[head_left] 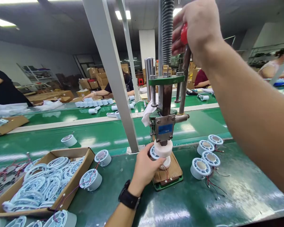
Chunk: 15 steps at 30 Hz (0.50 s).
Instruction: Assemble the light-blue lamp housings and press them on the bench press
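Observation:
A hand-operated arbor press (pixel 165 126) stands on the bench in front of me, with a white round pressing block (pixel 163 148) at the bottom of its ram. My left hand (pixel 145 168), a dark watch on its wrist, grips a light-blue round fan housing (pixel 153 153) under the block. Much of that housing is hidden by the block and my fingers; thin red wires hang from it over the wooden base (pixel 177 167). Up high, my right hand (pixel 200 28) is on the red knob (pixel 184 34) of the press lever, palm against it and fingers reaching past.
Several finished-looking round housings with wires (pixel 200 168) sit right of the press. At left is a cardboard box (pixel 72 186) of blue rings, with more housings (pixel 91 180) beside it. A grey post (pixel 113 75) rises left of the press. Co-workers sit beyond the green conveyor (pixel 90 134).

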Each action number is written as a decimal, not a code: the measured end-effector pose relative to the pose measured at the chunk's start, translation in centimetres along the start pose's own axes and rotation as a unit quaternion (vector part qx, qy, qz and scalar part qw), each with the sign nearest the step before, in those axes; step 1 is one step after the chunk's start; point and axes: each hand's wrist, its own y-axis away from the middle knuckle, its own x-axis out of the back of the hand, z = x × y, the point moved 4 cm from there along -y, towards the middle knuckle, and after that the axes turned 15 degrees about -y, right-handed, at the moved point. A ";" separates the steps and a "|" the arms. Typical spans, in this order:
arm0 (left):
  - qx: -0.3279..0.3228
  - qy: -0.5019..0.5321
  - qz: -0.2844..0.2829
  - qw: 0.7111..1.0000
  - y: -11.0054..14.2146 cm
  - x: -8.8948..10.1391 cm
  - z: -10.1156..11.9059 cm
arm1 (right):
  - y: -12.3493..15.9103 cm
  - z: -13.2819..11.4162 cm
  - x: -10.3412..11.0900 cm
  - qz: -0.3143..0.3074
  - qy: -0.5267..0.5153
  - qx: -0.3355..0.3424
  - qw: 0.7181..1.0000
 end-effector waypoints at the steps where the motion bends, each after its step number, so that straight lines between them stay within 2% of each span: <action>1: -0.009 0.015 -0.012 1.000 -0.3 -0.8 0.1 | -0.4 0.8 -0.7 -0.007 -0.039 -0.013 0.999; 3: -0.020 0.040 -0.030 0.999 -0.6 -1.8 0.2 | -0.3 1.9 -1.6 -0.003 -0.082 -0.022 0.996; 6: -0.025 0.058 -0.041 0.997 -0.6 -2.0 0.2 | 0.0 2.5 -1.6 -0.002 -0.118 -0.030 0.993; 13: -0.026 0.017 -0.059 0.998 -0.2 -1.9 0.0 | 0.7 1.0 -0.1 -0.029 -0.091 -0.028 0.995; 15: -0.025 0.006 -0.051 0.998 0.6 -1.8 0.0 | 2.6 1.0 0.4 0.034 -0.057 0.002 0.998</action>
